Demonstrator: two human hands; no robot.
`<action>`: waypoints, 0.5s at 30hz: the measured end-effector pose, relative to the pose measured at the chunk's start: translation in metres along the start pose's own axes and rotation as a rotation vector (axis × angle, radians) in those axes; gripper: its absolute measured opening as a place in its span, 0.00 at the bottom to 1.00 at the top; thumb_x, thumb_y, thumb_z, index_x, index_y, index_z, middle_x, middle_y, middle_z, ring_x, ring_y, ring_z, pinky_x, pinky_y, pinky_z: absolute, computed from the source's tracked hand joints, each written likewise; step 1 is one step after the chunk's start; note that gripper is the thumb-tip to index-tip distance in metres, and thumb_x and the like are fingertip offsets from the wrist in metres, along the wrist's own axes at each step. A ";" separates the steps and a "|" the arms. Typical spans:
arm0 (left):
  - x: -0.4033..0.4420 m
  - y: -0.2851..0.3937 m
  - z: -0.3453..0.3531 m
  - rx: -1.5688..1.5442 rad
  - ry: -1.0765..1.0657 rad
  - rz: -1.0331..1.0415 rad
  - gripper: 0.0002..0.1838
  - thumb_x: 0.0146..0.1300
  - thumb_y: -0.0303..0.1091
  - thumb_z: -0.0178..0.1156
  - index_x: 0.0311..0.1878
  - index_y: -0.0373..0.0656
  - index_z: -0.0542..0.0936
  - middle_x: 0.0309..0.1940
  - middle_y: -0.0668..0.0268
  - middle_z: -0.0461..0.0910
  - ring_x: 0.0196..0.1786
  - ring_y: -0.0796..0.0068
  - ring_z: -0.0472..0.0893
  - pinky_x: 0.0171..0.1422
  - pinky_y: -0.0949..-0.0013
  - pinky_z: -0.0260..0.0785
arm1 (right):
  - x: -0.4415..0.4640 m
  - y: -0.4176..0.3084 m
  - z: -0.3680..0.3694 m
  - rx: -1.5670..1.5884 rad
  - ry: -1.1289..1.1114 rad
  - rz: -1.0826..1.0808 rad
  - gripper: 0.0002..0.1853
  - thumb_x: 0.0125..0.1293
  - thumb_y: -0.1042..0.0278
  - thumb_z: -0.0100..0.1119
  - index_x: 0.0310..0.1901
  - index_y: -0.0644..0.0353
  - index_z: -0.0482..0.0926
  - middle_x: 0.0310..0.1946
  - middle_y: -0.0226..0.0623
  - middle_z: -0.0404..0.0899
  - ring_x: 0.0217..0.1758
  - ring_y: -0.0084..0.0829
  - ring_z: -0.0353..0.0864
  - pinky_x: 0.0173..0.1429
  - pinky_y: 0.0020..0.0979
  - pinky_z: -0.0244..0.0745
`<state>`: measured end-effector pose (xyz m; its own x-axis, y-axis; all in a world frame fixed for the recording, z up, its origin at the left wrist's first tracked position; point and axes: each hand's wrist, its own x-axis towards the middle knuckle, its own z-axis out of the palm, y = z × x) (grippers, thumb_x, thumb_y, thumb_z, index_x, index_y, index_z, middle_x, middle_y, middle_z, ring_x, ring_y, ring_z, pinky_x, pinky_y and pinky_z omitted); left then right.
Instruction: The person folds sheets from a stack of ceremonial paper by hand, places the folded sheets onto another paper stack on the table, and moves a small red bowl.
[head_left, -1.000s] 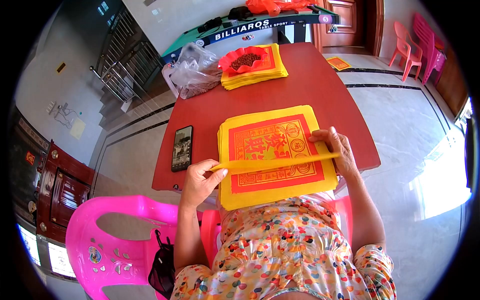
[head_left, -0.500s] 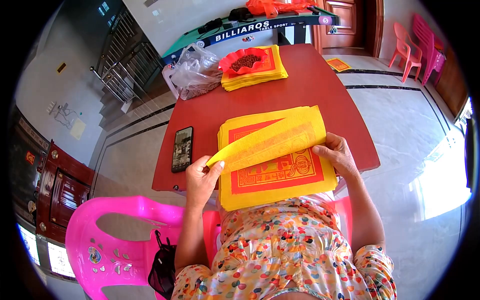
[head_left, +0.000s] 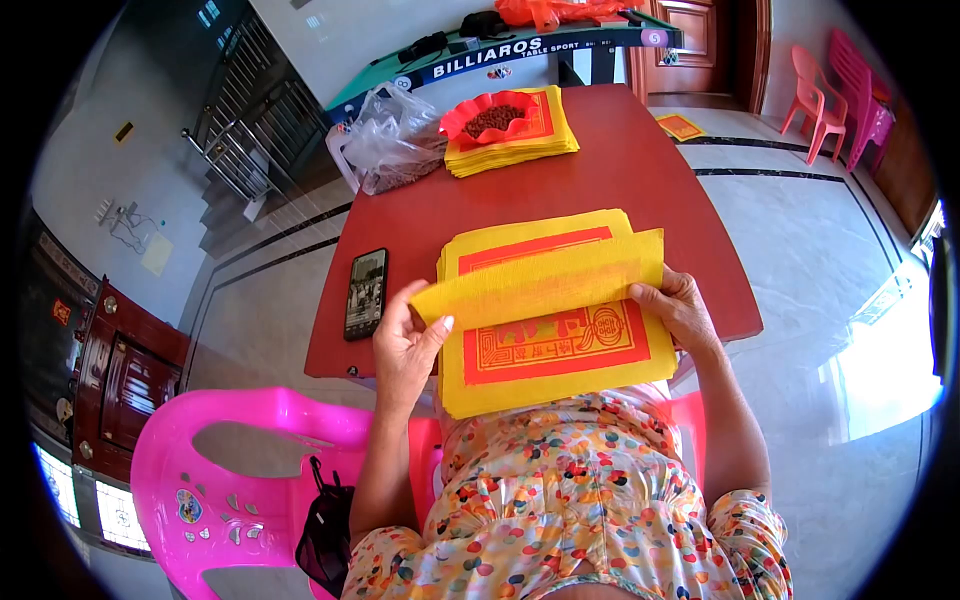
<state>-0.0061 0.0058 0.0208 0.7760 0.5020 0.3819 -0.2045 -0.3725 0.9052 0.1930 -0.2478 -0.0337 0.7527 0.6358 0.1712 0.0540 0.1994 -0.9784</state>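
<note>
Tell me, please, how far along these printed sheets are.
No finished sheet can be made out. In hand is one yellow sheet, bent between the left hand and the right hand. Remaining, it seems, are the flat sheets in the near stack beneath, and perhaps the far stack under the red dish.

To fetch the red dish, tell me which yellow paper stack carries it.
The far stack, beside the plastic bag; the near stack has a sheet held over it.

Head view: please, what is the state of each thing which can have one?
Yellow sheet: raised, bent over
Left hand: pinching its left end
Right hand: pinching its right end
Near paper stack: lying flat
Phone: face up, screen lit
Red dish: holding brown pellets
Far stack: partly covered
Clear bag: crumpled
</note>
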 end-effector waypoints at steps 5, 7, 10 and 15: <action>0.000 -0.004 -0.011 0.163 0.240 0.114 0.24 0.56 0.22 0.63 0.56 0.34 0.69 0.39 0.65 0.70 0.33 0.86 0.71 0.35 0.83 0.68 | -0.001 -0.007 0.003 0.019 0.048 0.044 0.18 0.64 0.58 0.58 0.42 0.68 0.79 0.33 0.37 0.83 0.31 0.20 0.81 0.35 0.23 0.78; -0.002 0.003 -0.015 0.121 0.088 0.019 0.15 0.57 0.23 0.63 0.48 0.33 0.74 0.34 0.68 0.73 0.30 0.87 0.72 0.33 0.84 0.67 | -0.001 -0.006 0.003 0.039 0.053 0.040 0.18 0.65 0.58 0.57 0.42 0.68 0.79 0.32 0.36 0.83 0.30 0.20 0.81 0.34 0.22 0.78; -0.006 0.016 -0.010 0.368 -0.251 0.065 0.11 0.55 0.26 0.64 0.41 0.35 0.79 0.35 0.66 0.77 0.29 0.84 0.74 0.31 0.81 0.68 | -0.001 -0.006 0.004 0.037 0.069 0.035 0.17 0.65 0.58 0.57 0.42 0.68 0.79 0.32 0.37 0.83 0.29 0.20 0.81 0.34 0.22 0.78; -0.011 0.020 -0.003 0.554 -0.673 0.244 0.19 0.48 0.29 0.69 0.46 0.39 0.79 0.46 0.60 0.76 0.49 0.65 0.75 0.53 0.68 0.69 | 0.000 -0.007 0.004 0.020 0.077 0.024 0.17 0.65 0.59 0.57 0.41 0.68 0.79 0.32 0.38 0.83 0.30 0.20 0.81 0.34 0.23 0.78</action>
<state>-0.0204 -0.0051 0.0350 0.9691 -0.1383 0.2044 -0.2281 -0.8183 0.5276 0.1898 -0.2460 -0.0265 0.8018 0.5815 0.1380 0.0231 0.2005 -0.9794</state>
